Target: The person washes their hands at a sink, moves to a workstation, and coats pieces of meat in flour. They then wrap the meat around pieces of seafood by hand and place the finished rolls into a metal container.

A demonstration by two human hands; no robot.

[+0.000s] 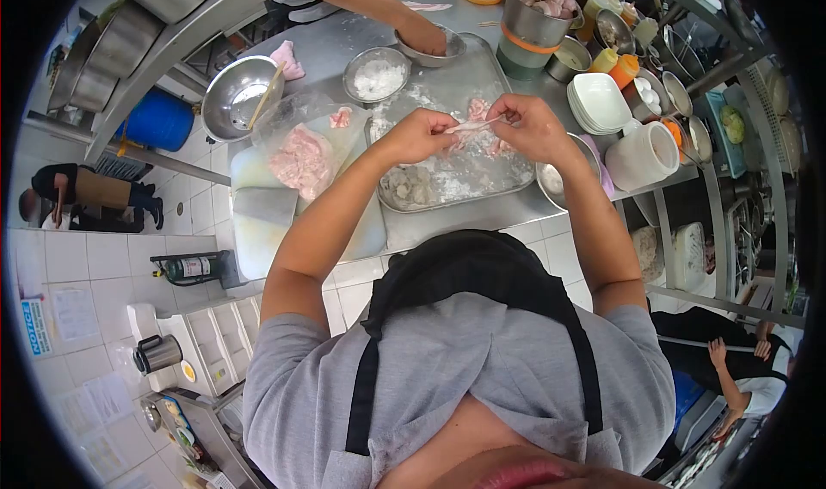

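My left hand [420,135] and my right hand [529,128] pinch the two ends of a thin strip of pale meat [473,127], stretched between them. It hangs over a metal tray [523,179] dusted with white flour [456,169]. More pink pieces [479,108] lie on the tray just beyond the strip. To the left, a plastic bag with raw meat [303,162] rests on a white cutting board [344,235], beside a cleaver blade [265,205]. Behind the tray's left corner stands a bowl of white powder [379,76].
A co-worker's hand [426,37] reaches into a small metal bowl [452,49] at the back. A large steel bowl [232,100] stands left. On the right are stacked white dishes [598,102], a white tub [641,155] and a pot of meat [540,12].
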